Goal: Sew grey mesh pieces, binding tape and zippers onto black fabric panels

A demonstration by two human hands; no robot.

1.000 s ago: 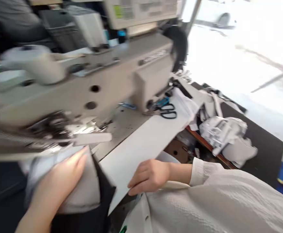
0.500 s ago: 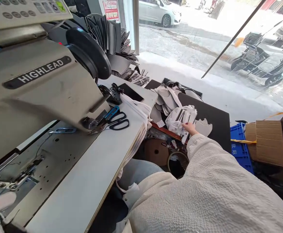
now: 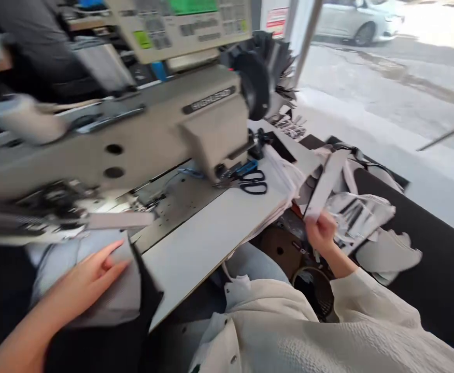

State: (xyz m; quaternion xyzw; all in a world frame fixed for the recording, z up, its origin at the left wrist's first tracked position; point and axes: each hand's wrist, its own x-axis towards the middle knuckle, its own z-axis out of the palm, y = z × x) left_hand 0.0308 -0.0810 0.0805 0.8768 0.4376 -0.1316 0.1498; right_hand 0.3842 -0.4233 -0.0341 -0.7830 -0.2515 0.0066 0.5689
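Observation:
My right hand (image 3: 320, 230) is closed round the lower end of a long pale fabric strip (image 3: 328, 178), which rises at a slant from the fist. Several pale strips in a clear plastic bag (image 3: 357, 215) lie beside that hand. My left hand (image 3: 95, 274) rests on a grey fabric piece (image 3: 124, 295) at the sewing machine (image 3: 153, 134). Its thumb and forefinger are stretched out and apart; the other fingers are partly hidden. Just beyond it a pale pinkish strip (image 3: 120, 220) lies across the machine bed, blurred.
Black-handled scissors (image 3: 253, 181) lie on the white tabletop (image 3: 199, 233) near a blue-handled tool (image 3: 246, 167). Cut grey pieces (image 3: 390, 254) lie on a black surface (image 3: 440, 259) at the right. Below stands a round bin (image 3: 314, 292).
The view has swung left, bringing the machine and my left hand into sight. My right hand has lifted a pale strip from the bag area.

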